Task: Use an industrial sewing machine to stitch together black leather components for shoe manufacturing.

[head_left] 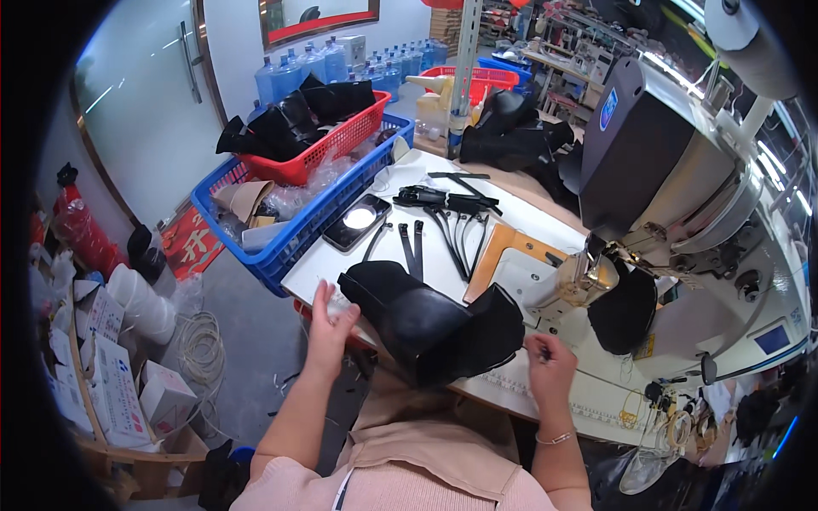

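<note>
A black leather boot upper (430, 324) lies on the near edge of the white sewing table (443, 264). My left hand (328, 328) is at its left side with fingers spread, touching the table edge and the upper's left end. On the right side of the upper, my right hand (550, 362) has its fingers closed, pinching something small and dark that I cannot make out. Another black leather piece (624, 311) sits under the head of the grey sewing machine (673, 170).
Thin black straps (452, 226) and a phone (358, 221) lie on the table's far part. A blue crate (298, 221) holding a red basket (328, 140) of black leather stands at the left. More black uppers (515, 136) are piled behind. Boxes and water bottles sit on the floor.
</note>
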`<action>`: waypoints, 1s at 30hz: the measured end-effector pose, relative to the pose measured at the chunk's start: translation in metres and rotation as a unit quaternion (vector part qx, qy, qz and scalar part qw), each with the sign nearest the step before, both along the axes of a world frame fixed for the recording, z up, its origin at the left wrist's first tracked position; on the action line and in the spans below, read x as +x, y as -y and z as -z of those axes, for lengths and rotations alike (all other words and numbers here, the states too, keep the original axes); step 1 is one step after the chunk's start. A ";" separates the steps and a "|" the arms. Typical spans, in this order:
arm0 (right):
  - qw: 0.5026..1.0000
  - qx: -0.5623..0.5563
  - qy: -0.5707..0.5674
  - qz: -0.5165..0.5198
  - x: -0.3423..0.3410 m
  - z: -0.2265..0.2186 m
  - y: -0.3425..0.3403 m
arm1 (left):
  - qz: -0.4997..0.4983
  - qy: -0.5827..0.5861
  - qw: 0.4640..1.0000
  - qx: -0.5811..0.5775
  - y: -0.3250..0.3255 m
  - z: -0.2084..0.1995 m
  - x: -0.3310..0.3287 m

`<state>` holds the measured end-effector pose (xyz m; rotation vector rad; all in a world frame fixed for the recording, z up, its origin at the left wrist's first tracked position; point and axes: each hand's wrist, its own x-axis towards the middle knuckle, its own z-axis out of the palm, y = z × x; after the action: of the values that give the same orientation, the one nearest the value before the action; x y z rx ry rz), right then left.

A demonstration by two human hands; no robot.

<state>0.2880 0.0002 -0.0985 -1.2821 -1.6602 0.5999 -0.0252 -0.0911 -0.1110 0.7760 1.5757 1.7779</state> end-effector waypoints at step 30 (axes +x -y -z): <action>0.605 -0.399 -0.622 -0.296 -0.020 -0.040 0.030 | 0.389 -0.299 0.812 0.315 -0.052 -0.115 0.095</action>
<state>0.2680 -0.0294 -0.0587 -0.3718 -0.4481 2.2013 0.0696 -0.0388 0.0040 2.1086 0.6895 1.4344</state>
